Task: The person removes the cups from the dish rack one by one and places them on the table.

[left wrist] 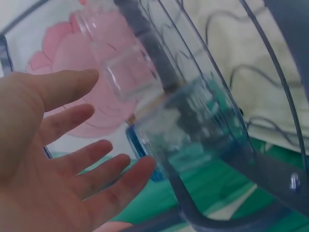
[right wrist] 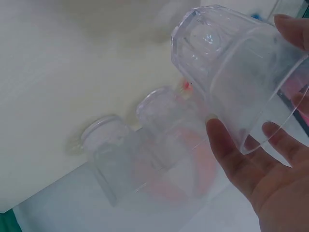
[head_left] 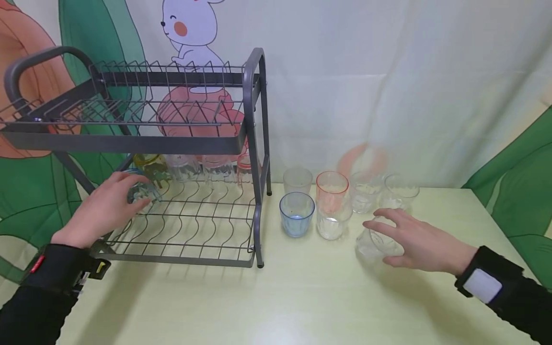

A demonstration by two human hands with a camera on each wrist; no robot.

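On the lower rack tier, my left hand (head_left: pixel 105 206) is beside an upside-down, blue-rimmed glass (head_left: pixel 142 191). In the left wrist view its fingers are spread and loosely bent, apart from the blue-tinted glass (left wrist: pixel 188 130). Over at the right, my right hand (head_left: pixel 414 239) has its thumb and fingers around a clear glass (head_left: pixel 379 242) near the table. The right wrist view shows the fingers round the rim end of this clear glass (right wrist: pixel 231 72), its faceted base facing away. Whether its base touches the table cannot be told.
A dark two-tier dish rack (head_left: pixel 129 143) stands at left. Behind the left hand, a yellow glass (head_left: pixel 152 167), clear ones and a red-rimmed one (head_left: pixel 247 167) line its lower tier. A blue glass (head_left: pixel 296 215), a red-rimmed glass (head_left: pixel 332 187) and several clear glasses stand on the table.
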